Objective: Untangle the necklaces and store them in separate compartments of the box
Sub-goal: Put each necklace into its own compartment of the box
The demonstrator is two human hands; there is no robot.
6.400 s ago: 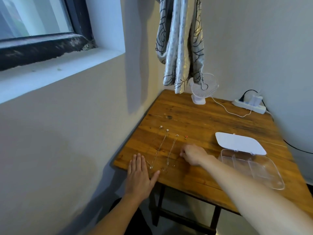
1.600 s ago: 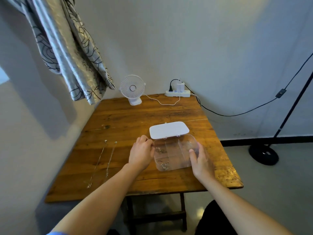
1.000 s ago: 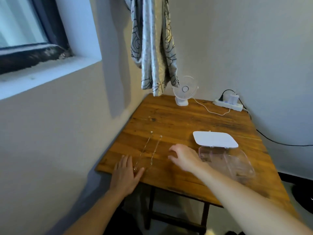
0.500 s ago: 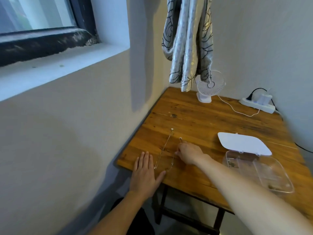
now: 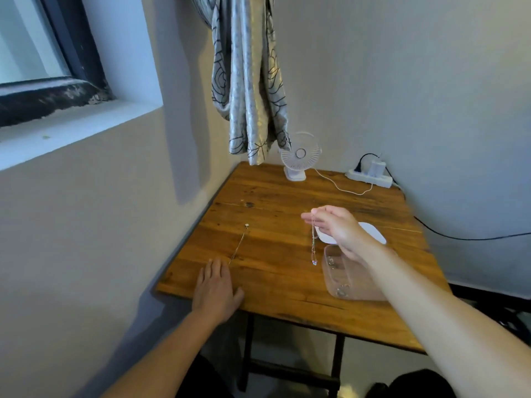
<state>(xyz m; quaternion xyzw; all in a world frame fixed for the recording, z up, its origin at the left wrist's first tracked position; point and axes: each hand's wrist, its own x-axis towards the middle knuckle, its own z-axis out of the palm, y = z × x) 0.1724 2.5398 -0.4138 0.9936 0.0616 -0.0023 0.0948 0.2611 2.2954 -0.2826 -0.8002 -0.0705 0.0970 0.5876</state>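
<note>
Right hand first: I'm pinching a necklace so it is dangling above the wooden table, just at nine o'clock of the clear box. My left hand is lying flat and open at seven o'clock, its fingertips touching the last necklace. I judge I'm carrying this one over; next I need a free compartment. I'm reading no labels anywhere.

Soft daylight from window at left, dim corner, wide-angle bending at edges, slight motion blur
</note>
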